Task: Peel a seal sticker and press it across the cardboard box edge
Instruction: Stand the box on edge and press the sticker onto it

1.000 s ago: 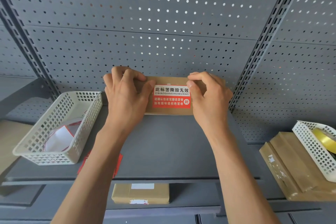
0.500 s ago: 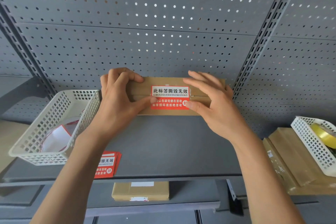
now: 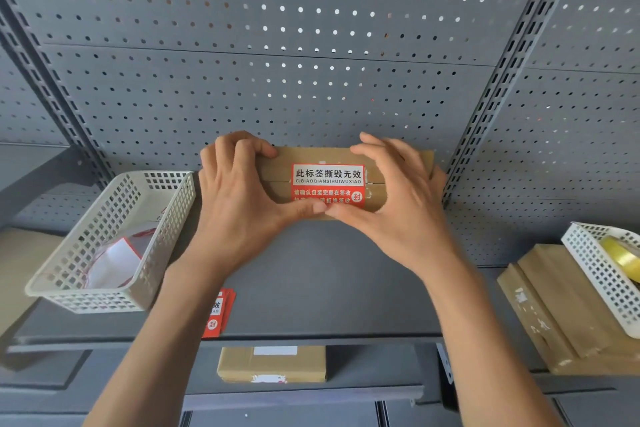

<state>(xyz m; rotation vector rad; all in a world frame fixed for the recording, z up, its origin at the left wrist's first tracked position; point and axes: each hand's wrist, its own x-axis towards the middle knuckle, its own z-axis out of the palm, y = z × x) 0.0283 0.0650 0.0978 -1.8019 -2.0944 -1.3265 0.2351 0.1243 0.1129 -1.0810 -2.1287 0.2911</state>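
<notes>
Head view: your left hand and right hand gripped the cardboard box; thumbs had slid inward, pressing the seal sticker's lower edge down.

Cardboard box on shelf, basket left, pegboard behind

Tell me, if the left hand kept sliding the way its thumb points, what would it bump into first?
The left hand has its thumb aimed rightward along the seal sticker, so it would meet the right hand's thumb almost immediately.
</notes>
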